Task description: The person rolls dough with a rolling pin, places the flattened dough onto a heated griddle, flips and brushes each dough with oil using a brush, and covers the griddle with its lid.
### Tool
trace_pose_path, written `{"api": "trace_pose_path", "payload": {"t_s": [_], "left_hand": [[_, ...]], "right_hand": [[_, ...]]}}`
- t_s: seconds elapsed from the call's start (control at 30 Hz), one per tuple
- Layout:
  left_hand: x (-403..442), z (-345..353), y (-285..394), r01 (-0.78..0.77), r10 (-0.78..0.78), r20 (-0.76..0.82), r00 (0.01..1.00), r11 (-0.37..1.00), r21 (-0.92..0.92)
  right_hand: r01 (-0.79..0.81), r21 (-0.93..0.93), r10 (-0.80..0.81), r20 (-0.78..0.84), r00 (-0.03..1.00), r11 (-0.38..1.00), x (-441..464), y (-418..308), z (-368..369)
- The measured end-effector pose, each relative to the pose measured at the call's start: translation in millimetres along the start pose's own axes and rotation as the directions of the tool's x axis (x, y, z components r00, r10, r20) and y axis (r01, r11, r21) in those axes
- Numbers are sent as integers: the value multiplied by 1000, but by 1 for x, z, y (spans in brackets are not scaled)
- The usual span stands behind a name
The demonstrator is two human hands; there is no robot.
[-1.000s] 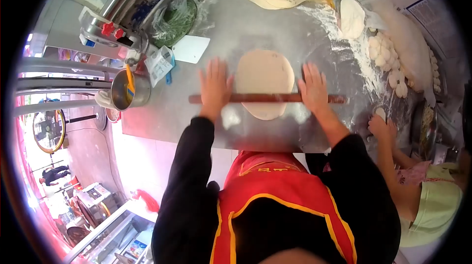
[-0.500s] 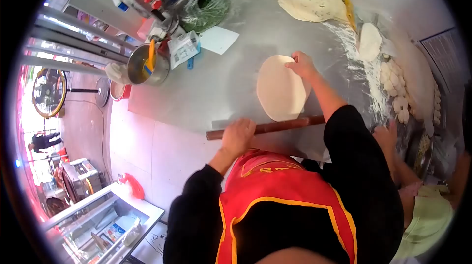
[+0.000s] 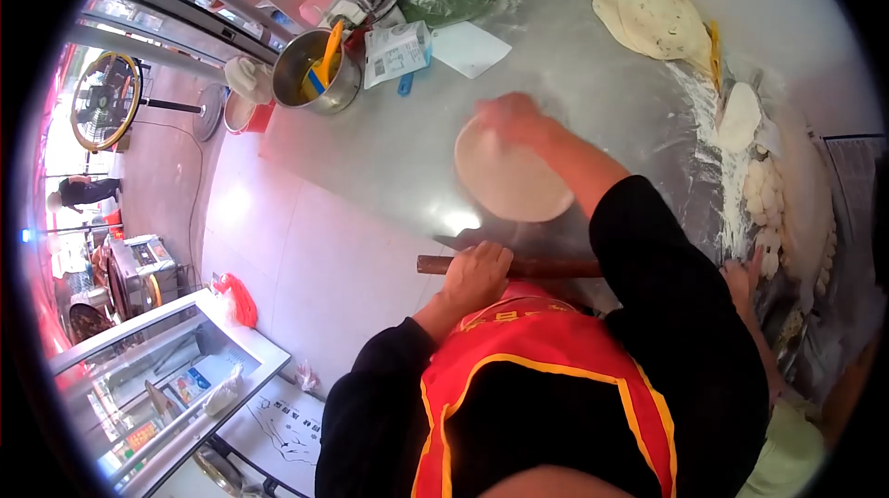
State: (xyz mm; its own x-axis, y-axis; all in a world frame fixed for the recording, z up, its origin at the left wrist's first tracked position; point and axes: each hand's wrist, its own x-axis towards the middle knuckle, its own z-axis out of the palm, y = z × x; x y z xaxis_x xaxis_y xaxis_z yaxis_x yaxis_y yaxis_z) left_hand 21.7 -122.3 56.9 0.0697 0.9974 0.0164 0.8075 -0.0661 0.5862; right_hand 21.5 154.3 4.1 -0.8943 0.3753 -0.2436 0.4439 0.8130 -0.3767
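Observation:
Near the table's front edge, my left hand (image 3: 477, 274) is wrapped round a brown wooden rolling pin (image 3: 556, 268). The pin's right part runs behind my right sleeve. A round, flat sheet of dough (image 3: 519, 178) lies on the metal table beyond the pin, apart from it. My right hand (image 3: 512, 120), smeared by motion, is closed at the dough's far left edge, with the fingertips blurred.
The metal table (image 3: 398, 151) bears a steel pot (image 3: 319, 72), a white packet (image 3: 396, 53) and a paper sheet (image 3: 470, 49). A large dough mass (image 3: 644, 12), loose flour (image 3: 736, 192) and small dough pieces (image 3: 764, 192) lie right. Another person's hand (image 3: 741, 280) reaches in there.
My right hand has moved left along the far edge of the dough, and the dough sheet has turned and shifted with it. My left hand stays on the rolling pin. The view has shifted.

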Motion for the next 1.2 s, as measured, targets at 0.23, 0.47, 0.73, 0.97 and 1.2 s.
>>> {"api": "trace_pose_path", "payload": {"t_s": [0.23,0.47,0.73,0.97,1.2], "left_hand": [[23,-12,-17,-11,0,121,993,996,93],[109,-26,-50,-242,257,-47,965,947,210],[192,21,-67,-98,141,-90,986,922,375],[375,33,-71,-75,209,-243,947,881,467],[231,17,-79,-110,150,-84,985,924,366]], "right_hand": [[-450,687,620,-1,785,571,-167,137,27],[-584,189,587,-510,629,790,-340,32,54],[-782,102,677,-576,458,615,-322,49,74],[-871,76,618,-735,280,485,-271,198,10],[-723,174,667,-570,480,669,-306,69,54]]}}
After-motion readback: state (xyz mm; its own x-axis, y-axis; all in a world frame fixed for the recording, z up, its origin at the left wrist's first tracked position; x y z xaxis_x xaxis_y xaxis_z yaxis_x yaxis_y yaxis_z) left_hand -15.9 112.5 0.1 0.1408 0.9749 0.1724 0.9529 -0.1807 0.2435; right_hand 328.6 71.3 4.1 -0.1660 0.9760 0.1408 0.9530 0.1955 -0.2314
